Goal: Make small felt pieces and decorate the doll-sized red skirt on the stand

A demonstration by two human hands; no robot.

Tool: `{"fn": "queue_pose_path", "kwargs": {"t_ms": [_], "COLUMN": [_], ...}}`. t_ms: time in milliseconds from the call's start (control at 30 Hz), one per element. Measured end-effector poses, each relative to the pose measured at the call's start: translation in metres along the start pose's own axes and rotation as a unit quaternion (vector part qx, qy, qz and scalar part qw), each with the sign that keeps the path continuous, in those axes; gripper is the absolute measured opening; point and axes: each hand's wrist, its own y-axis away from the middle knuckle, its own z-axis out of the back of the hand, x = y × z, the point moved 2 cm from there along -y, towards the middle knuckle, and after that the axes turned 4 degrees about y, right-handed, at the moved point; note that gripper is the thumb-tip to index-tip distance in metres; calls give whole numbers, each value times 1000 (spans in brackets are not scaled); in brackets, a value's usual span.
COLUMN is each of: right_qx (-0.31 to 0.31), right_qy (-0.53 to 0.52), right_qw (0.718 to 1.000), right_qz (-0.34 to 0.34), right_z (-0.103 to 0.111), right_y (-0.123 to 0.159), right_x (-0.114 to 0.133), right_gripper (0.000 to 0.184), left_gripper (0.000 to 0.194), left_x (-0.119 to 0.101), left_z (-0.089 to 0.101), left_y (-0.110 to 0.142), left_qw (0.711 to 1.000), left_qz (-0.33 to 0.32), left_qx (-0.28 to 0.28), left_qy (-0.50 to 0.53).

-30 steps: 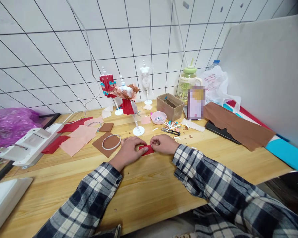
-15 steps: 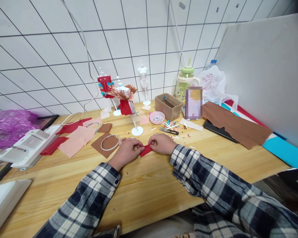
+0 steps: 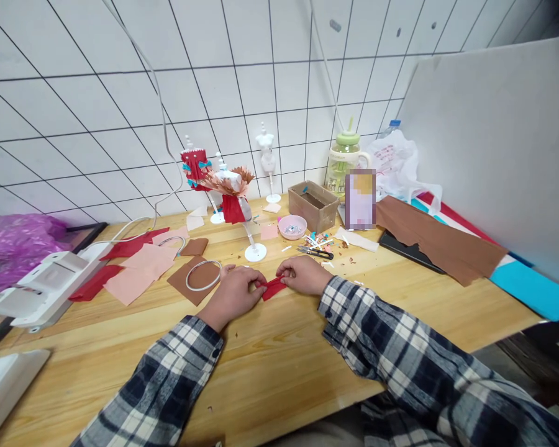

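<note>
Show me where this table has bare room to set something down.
Nearly bare: table in front of the red piece, between left sleeve and right sleeve; also between right sleeve and large brown sheet. Crowded: around scissors, bowl, box.

No wording, brand or number can be read with certainty. The transparent plastic bag with white handles [image 3: 394, 162], by the far right part of the wooden worktop [image 3: 279, 366], carries rows of small reddish print, creased and too small to make out. Just left of it, the clear drinking bottle with a pale green lid [image 3: 345, 162] has faint small lettering on its cream band and larger dark characters near its base, also illegible. The upright purple-edged rectangular item [image 3: 360, 202] in front of the bottle is pixelated, hiding any text on its face.
</note>
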Motion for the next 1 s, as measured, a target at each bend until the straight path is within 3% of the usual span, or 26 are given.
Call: {"fn": "queue_pose_path", "kwargs": {"t_ms": [233, 433, 700, 800, 1000], "right_qx": [9, 67, 113, 95, -7], "right_qy": [17, 140, 202, 171, 15], "right_qw": [999, 982, 972, 980, 999], "right_qz": [37, 110, 42, 42, 35], "right_z": [5, 15, 35, 29, 18], "right_y": [3, 10, 20, 17, 10], "right_x": [2, 13, 20, 15, -3], "right_gripper": [12, 17, 19, 23, 29], "left_gripper": [16, 27, 24, 22, 20], "left_x": [2, -10, -21, -17, -2], "left_z": [0, 12, 16, 13, 6], "left_y": [2, 7, 8, 8, 8], "left_qw": [999, 982, 971, 974, 983], "left_qz": [-37, -162, -195, -192, -170], "left_qx": [-12, 39, 47, 39, -3], "left_qy": [-10, -91, -131, -112, -73]}}
